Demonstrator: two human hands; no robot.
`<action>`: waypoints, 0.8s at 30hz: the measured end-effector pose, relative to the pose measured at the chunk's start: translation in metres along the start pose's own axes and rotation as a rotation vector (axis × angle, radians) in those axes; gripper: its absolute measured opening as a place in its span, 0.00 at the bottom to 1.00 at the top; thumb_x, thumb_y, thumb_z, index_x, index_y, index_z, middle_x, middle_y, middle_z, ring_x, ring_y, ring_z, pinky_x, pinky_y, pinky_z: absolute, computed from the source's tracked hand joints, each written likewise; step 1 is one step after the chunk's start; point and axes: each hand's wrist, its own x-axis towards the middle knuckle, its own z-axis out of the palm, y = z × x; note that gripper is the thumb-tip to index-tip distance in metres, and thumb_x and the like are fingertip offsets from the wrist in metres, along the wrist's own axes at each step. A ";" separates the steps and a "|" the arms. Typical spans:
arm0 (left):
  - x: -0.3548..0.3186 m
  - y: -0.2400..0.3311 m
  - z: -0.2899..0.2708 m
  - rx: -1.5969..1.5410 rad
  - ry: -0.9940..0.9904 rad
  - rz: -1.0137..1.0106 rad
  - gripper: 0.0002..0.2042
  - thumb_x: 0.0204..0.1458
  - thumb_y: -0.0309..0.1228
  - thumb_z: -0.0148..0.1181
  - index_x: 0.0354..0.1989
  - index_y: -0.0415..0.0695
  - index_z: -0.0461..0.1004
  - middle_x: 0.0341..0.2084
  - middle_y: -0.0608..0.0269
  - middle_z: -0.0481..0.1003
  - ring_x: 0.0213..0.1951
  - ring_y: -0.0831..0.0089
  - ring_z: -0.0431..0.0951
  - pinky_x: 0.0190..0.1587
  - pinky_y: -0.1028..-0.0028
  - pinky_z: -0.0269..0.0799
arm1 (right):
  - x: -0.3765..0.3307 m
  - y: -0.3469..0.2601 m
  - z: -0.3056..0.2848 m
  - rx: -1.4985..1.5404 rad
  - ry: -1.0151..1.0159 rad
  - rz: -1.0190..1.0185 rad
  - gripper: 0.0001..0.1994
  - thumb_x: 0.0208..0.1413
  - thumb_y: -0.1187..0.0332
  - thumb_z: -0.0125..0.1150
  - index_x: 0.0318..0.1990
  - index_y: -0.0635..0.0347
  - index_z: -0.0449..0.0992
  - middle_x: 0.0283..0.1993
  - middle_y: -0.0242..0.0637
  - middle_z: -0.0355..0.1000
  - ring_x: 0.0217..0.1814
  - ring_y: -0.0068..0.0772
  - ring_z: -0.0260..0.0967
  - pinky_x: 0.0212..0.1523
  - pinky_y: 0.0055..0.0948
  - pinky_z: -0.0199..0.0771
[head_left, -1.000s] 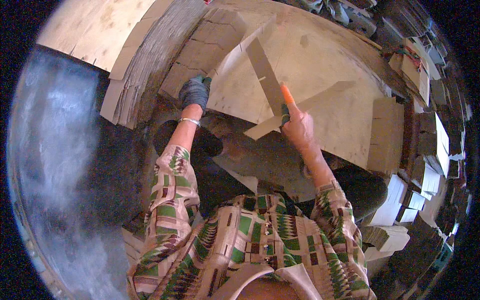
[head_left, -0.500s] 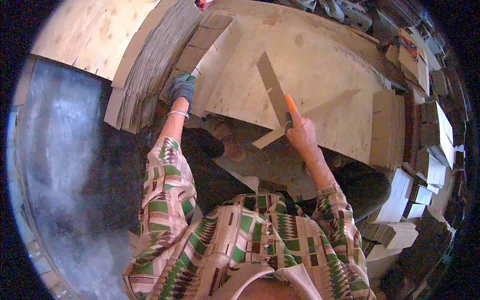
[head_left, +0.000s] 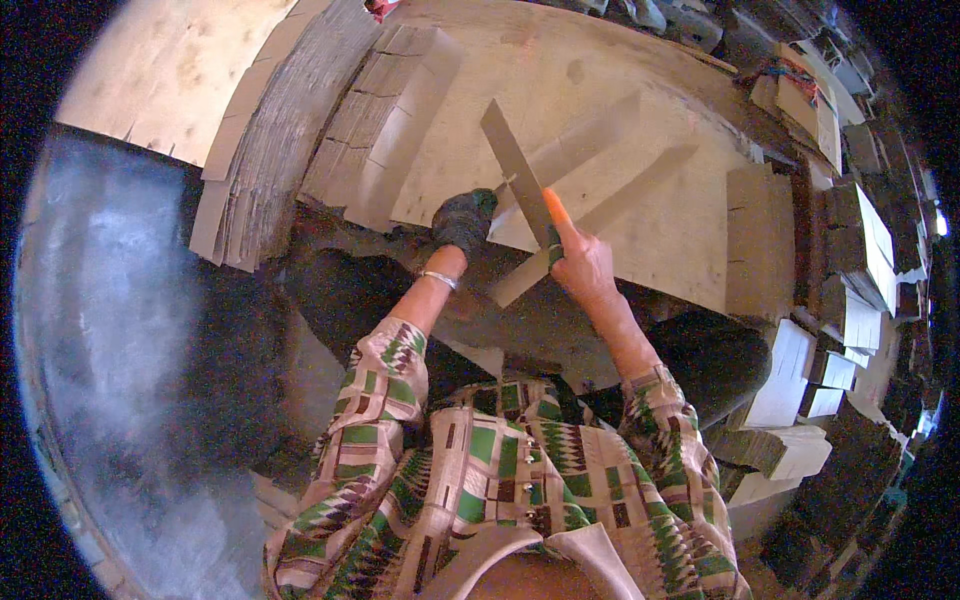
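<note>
My left hand (head_left: 465,220), in a dark grey-green glove, is closed on the near end of a brown cardboard strip (head_left: 590,135). That strip slants away to the right and is smeared by motion. In my right hand (head_left: 583,265), an orange cover on one finger, a second cardboard strip (head_left: 515,155) is pinched near its lower end. A notch shows in its edge, close to the left hand's strip. Crossing it beside the right hand is a third strip (head_left: 640,185), pointing to the far right; whether the two are slotted together is hidden by the fingers.
Under the strips lies a plywood board (head_left: 520,60). Rows of stacked cardboard strips (head_left: 365,120) and a taller cardboard stack (head_left: 275,130) line its left side. Another cardboard stack (head_left: 758,240) stands at its right edge, with white-faced bundles (head_left: 780,375) beyond.
My left hand has come right from the stacked strips, bringing one strip over to the crossed pair. My right hand keeps its hold, nearly in place.
</note>
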 end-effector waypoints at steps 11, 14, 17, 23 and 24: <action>-0.016 0.034 -0.008 -0.301 -0.036 -0.087 0.21 0.62 0.51 0.49 0.49 0.49 0.78 0.44 0.48 0.80 0.47 0.49 0.80 0.50 0.58 0.75 | -0.012 0.011 0.025 -0.215 -0.266 0.092 0.44 0.44 0.77 0.60 0.73 0.40 0.54 0.33 0.48 0.78 0.33 0.55 0.78 0.32 0.53 0.77; -0.011 0.032 -0.005 -0.312 -0.049 -0.120 0.23 0.60 0.53 0.52 0.51 0.47 0.78 0.50 0.50 0.78 0.52 0.51 0.77 0.55 0.60 0.72 | -0.010 0.014 0.023 -0.215 -0.334 0.120 0.43 0.46 0.76 0.59 0.72 0.40 0.54 0.35 0.48 0.80 0.33 0.55 0.78 0.34 0.55 0.78; -0.005 0.021 0.000 -0.271 0.181 -0.045 0.27 0.57 0.55 0.56 0.55 0.44 0.75 0.57 0.51 0.74 0.59 0.49 0.72 0.62 0.58 0.66 | -0.009 0.015 -0.011 -0.180 -0.310 0.217 0.41 0.45 0.76 0.60 0.71 0.44 0.57 0.39 0.49 0.79 0.40 0.57 0.78 0.41 0.54 0.78; 0.036 0.076 -0.042 0.046 0.437 0.140 0.30 0.52 0.57 0.60 0.56 0.48 0.75 0.59 0.53 0.72 0.67 0.50 0.62 0.68 0.44 0.52 | -0.019 0.078 -0.035 -0.389 -0.044 0.095 0.32 0.40 0.79 0.64 0.59 0.51 0.71 0.62 0.48 0.68 0.68 0.54 0.61 0.65 0.46 0.65; 0.042 0.076 -0.034 0.101 0.291 0.132 0.26 0.52 0.55 0.59 0.52 0.50 0.77 0.57 0.56 0.74 0.66 0.50 0.63 0.67 0.43 0.51 | -0.020 0.086 -0.031 -0.456 -0.075 0.078 0.29 0.40 0.79 0.64 0.55 0.52 0.74 0.64 0.46 0.67 0.70 0.54 0.58 0.67 0.47 0.63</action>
